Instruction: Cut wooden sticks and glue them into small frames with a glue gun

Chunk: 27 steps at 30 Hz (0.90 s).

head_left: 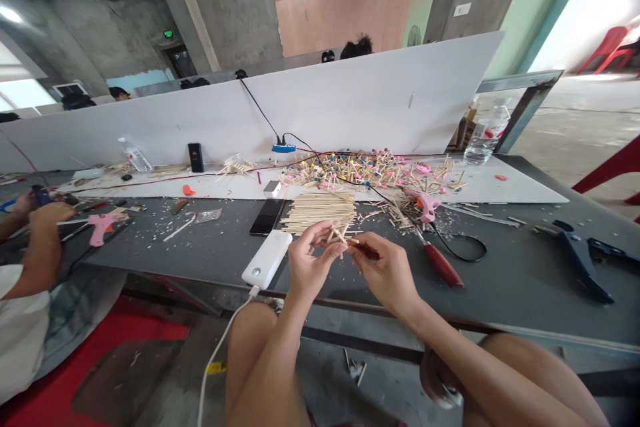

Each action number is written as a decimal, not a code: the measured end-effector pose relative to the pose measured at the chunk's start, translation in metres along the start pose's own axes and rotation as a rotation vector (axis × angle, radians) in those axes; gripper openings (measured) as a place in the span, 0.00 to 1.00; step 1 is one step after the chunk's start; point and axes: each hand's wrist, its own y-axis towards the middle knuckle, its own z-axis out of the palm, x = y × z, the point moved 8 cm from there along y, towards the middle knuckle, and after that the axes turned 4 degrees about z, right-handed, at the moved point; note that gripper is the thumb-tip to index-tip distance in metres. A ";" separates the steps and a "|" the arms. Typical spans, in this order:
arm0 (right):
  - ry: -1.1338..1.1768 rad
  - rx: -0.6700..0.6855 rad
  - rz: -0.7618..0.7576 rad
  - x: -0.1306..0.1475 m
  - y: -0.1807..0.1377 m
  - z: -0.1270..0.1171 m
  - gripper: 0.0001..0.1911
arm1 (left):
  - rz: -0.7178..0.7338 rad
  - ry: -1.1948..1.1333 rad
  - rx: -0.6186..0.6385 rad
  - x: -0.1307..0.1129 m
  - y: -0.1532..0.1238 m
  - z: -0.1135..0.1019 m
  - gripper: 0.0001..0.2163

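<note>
Near the table's front edge, my left hand (313, 255) pinches a small frame of wooden sticks (342, 235) that cross one another. My right hand (379, 263) meets it from the other side, its fingertips closed on a stick at the frame's right end. Just behind both hands lies a neat row of pale wooden sticks (317, 208). To the right of my right hand are a pink glue gun (428, 205) and a red-handled tool (443, 265). A white power bank (267, 259) with a cable lies left of my left hand.
A heap of sticks with coloured ball ends (350, 168) spreads before the white partition (350, 103). A dark phone (267, 217) is beside the row. Blue cutters (575, 257) lie right, a water bottle (487, 133) behind them. A co-worker's arm (43, 240) is at left, near another glue gun (101, 227).
</note>
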 end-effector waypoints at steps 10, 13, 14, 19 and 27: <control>0.050 0.001 0.053 -0.005 0.001 0.000 0.12 | 0.022 -0.066 0.036 -0.006 0.001 0.003 0.16; 0.067 0.004 0.061 -0.006 0.000 0.001 0.12 | 0.022 -0.056 0.035 -0.006 0.000 0.003 0.15; 0.068 0.005 0.061 -0.006 0.000 0.001 0.12 | 0.018 -0.052 0.031 -0.006 0.000 0.003 0.15; 0.060 0.004 0.052 -0.005 0.000 0.001 0.12 | -0.004 -0.044 0.008 -0.002 0.000 0.002 0.16; 0.117 0.014 0.085 -0.009 0.001 0.002 0.13 | -0.001 -0.055 0.033 -0.002 0.000 0.004 0.16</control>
